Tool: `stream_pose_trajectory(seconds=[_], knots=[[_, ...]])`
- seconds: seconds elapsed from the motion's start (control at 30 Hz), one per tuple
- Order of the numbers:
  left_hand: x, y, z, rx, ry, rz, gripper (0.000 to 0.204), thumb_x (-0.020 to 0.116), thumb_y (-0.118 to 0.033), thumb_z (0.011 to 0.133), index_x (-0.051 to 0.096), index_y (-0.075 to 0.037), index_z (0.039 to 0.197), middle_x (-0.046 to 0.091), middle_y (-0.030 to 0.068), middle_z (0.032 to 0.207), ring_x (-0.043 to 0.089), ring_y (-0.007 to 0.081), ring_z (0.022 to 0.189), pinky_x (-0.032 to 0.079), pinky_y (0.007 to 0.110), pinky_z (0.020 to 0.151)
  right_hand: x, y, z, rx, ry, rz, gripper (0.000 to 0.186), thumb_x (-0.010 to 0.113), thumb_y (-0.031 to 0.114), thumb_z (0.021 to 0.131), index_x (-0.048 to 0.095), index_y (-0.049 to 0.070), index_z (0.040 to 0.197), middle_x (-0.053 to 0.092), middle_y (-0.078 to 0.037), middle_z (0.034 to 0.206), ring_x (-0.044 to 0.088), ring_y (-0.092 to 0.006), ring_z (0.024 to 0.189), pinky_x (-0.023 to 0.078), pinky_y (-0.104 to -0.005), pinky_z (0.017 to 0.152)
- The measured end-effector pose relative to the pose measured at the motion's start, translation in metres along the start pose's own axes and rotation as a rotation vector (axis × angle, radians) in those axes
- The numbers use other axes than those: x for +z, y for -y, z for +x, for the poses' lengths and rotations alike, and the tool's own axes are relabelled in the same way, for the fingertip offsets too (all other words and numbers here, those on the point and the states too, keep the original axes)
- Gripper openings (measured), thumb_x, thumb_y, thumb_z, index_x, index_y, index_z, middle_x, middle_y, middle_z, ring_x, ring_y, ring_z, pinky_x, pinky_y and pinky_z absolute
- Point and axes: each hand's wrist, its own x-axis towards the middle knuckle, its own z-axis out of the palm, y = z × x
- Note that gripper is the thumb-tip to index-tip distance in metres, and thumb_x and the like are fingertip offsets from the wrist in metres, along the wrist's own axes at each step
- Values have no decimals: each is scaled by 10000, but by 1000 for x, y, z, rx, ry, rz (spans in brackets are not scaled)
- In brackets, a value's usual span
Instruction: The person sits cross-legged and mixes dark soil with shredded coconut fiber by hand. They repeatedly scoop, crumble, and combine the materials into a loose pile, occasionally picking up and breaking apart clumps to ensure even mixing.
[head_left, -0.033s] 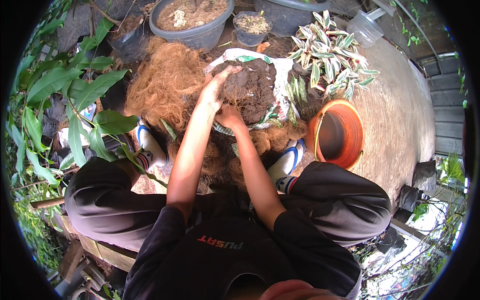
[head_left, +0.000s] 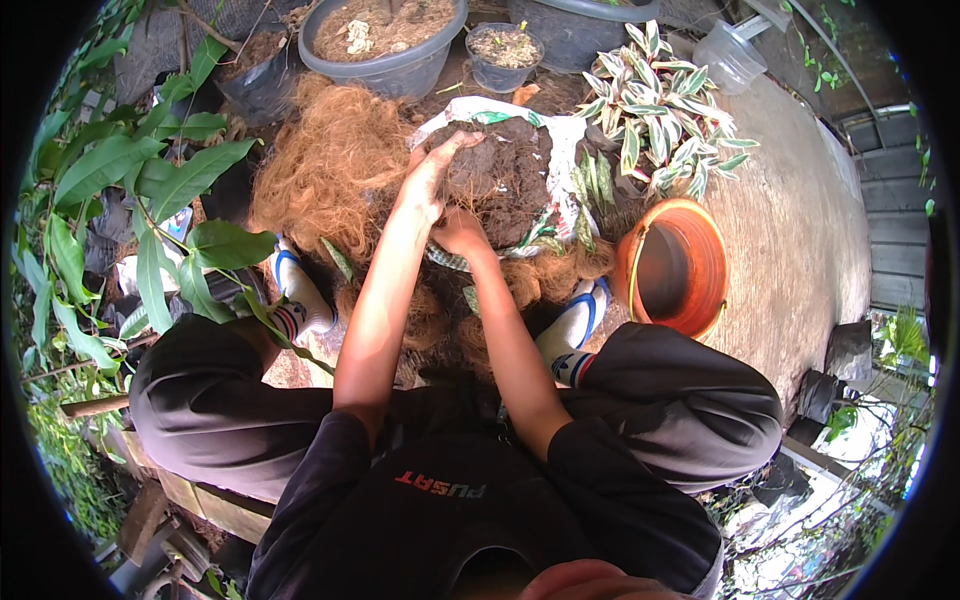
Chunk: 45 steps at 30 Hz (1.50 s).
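Observation:
A white-and-green sack (head_left: 562,150) lies rolled open in front of me, full of dark moist soil (head_left: 525,195). My left hand (head_left: 428,172) curves round the left side of a rounded clump of soil (head_left: 475,168) with brown fibres on it, its fingers reaching over the top. Just below, my right hand (head_left: 460,233) is closed at the near edge of the soil, close under my left hand. Its fingertips are hidden, so what they grip does not show. Loose brown coconut fibre (head_left: 325,165) is heaped left of the sack.
An orange bucket (head_left: 625,270) stands at the right. Variegated plants (head_left: 650,105) grow behind it. Grey pots (head_left: 385,72) line the far side, with a small pot (head_left: 505,75) among them. Leafy branches (head_left: 150,190) reach in at left. Fibre-covered lumps (head_left: 550,272) lie near my feet.

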Motion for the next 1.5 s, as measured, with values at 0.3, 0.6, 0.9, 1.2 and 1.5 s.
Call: stream_pose_trajectory(seconds=[0.3, 0.6, 0.9, 1.2, 1.5], knots=[[5, -2, -4, -42, -36, -42, 444, 702, -389, 814, 642, -78, 1125, 618, 77, 1213, 370, 247, 1289, 223, 528, 1087, 3, -11, 7, -31, -37, 33, 580, 586, 423, 827, 517, 92, 1299, 563, -174, 1272, 544, -357, 1164, 417, -447, 1002], [2, -6, -1, -36, -54, 32, 409, 671, -440, 822, 692, -97, 1044, 551, 62, 1317, 214, 302, 1379, 157, 644, 1075, -12, 22, -9, 27, 48, 1117, 415, 506, 231, 911, 518, -16, 1244, 591, -221, 1156, 623, -277, 1031, 593, -386, 725], [-8, -5, 9, -66, -207, -50, 585, 714, -299, 821, 471, -14, 1271, 575, 135, 1260, 408, 307, 1282, 307, 554, 1059, -51, 12, -8, -5, -324, 1513, 349, 527, 262, 922, 525, 39, 1190, 590, -128, 1049, 613, -259, 897, 541, -420, 769], [-1, -12, 1, 33, -157, 6, 921, 793, -219, 740, 222, 96, 1390, 659, 176, 1079, 553, 240, 1148, 355, 384, 1049, -113, 24, -31, -220, -716, 1462, 394, 380, 355, 985, 543, 69, 1200, 575, -92, 1128, 521, -204, 1080, 377, -379, 979], [34, 11, -2, 296, -20, 298, 426, 752, 2, 712, 556, -3, 1090, 668, 71, 982, 620, 125, 881, 506, 281, 813, -106, 38, -31, -324, -422, 1437, 532, 350, 424, 993, 568, 2, 1233, 544, -130, 1294, 410, -250, 1277, 230, -434, 1111]])
